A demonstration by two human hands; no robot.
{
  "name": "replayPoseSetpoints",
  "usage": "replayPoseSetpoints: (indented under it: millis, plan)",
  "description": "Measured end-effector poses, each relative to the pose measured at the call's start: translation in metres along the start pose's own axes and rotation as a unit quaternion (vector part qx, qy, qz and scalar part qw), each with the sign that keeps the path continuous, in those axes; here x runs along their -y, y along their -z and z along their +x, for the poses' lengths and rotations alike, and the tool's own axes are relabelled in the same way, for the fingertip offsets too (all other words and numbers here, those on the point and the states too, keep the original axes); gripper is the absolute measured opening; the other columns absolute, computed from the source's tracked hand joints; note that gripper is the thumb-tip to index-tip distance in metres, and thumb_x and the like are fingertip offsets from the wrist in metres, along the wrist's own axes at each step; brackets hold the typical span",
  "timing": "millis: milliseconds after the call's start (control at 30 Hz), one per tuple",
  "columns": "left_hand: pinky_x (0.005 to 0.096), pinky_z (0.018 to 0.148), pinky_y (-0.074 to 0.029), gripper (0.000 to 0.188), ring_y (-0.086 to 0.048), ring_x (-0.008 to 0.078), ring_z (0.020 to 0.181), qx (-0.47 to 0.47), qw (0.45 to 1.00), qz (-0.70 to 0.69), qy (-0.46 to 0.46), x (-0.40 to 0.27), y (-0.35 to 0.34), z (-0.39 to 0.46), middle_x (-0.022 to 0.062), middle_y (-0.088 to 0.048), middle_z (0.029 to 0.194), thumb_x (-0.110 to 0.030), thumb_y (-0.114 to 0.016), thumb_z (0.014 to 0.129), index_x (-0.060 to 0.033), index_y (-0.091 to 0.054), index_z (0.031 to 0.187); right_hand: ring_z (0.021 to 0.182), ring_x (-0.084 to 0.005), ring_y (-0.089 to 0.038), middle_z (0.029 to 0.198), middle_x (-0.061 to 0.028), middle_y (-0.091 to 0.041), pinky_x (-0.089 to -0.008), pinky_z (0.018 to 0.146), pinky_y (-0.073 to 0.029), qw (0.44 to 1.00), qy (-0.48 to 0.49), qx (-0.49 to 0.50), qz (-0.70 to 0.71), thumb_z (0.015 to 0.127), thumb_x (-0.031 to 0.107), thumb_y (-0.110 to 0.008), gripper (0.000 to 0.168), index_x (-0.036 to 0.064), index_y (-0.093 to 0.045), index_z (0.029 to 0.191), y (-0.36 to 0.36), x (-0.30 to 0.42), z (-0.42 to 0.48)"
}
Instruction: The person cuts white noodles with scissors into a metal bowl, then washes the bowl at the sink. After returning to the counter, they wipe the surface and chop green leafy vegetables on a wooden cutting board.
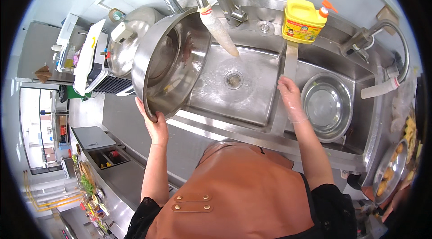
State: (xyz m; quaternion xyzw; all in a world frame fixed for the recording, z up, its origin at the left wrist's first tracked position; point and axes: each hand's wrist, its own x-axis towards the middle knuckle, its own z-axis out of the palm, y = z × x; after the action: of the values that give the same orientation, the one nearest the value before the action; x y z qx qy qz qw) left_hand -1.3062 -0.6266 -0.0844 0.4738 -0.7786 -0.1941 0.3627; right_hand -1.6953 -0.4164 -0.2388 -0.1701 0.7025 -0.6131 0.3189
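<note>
My left hand (156, 126) grips the near rim of a large stainless steel basin (168, 66). The basin is tilted on its side at the left of the sink, its hollow facing right; a little residue clings inside. My right hand (289, 95), in a clear plastic glove, is held over the divider between two sink bowls and holds nothing. Below the cloth-wrapped spout of a faucet (219, 31), the left sink bowl (249, 104) is wet around its drain (234, 80). A smaller metal basin (325, 104) sits in the right sink bowl (362, 127).
A yellow detergent jug (303, 21) with an orange pump stands behind the divider. A second faucet (403, 49) arches at the right. Beyond it, a metal bowl (391, 174) contains potato-like pieces. A large domed metal lid (125, 49) is behind the tilted basin.
</note>
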Motion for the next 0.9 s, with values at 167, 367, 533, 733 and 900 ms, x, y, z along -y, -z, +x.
replayPoseSetpoints:
  millis: [167,367,533,733,900]
  plan:
    - [0.0398,0.122,-0.022,0.085,-0.024,0.0346,0.152,-0.004,0.997,-0.004,0.081,0.014,0.029,-0.009,0.0202,-0.024,0.164,0.007,-0.044,0.083,-0.0049,-0.013,0.161,0.100,-0.0183,-0.065,0.120,-0.0113,-0.066,-0.0311,0.090,-0.050,0.993,-0.042,0.061,0.091,0.099,0.013,-0.056,0.033,-0.001,-0.061,0.128,-0.064,0.006,0.024]
    - [0.0315,0.110,-0.037,0.059,-0.051,0.0240,0.128,0.028,0.961,-0.041,0.274,0.011,0.051,-0.024,0.0136,-0.053,0.139,0.001,-0.050,0.087,0.0008,-0.040,0.146,0.092,-0.0185,-0.065,0.115,-0.0105,-0.065,-0.0308,0.081,-0.054,0.968,-0.152,0.025,0.199,0.100,0.013,-0.055,0.028,0.000,-0.060,0.125,-0.140,0.014,0.083]
    - [0.0346,0.097,-0.049,0.054,-0.060,0.0225,0.111,0.034,0.927,-0.136,0.349,-0.005,0.043,-0.016,0.0107,-0.058,0.129,0.000,-0.054,0.088,-0.0006,-0.045,0.141,0.071,-0.0209,-0.067,0.098,-0.0147,-0.067,-0.0268,0.064,-0.059,0.904,-0.281,0.007,0.322,0.105,0.023,-0.054,0.028,0.000,-0.059,0.120,-0.177,0.019,0.127]
    - [0.0392,0.078,-0.059,0.051,-0.067,0.0250,0.101,0.147,0.845,-0.202,0.473,-0.007,0.016,0.006,0.0145,-0.063,0.121,-0.006,-0.055,0.088,0.0002,-0.047,0.138,0.065,-0.0187,-0.065,0.093,-0.0131,-0.067,-0.0237,0.054,-0.052,0.919,-0.263,0.082,0.281,0.104,0.016,-0.046,0.025,-0.001,-0.059,0.118,-0.162,0.012,0.122]
    - [0.0301,0.061,-0.056,0.046,-0.069,0.0228,0.084,0.252,0.781,-0.200,0.535,-0.003,-0.013,0.028,0.0156,-0.065,0.109,-0.006,-0.057,0.086,0.0046,-0.049,0.130,0.086,-0.0182,-0.066,0.096,-0.0104,-0.067,-0.0315,0.080,-0.053,0.994,-0.066,-0.058,0.062,0.098,0.008,-0.048,0.024,0.000,-0.064,0.114,-0.110,-0.008,0.091]
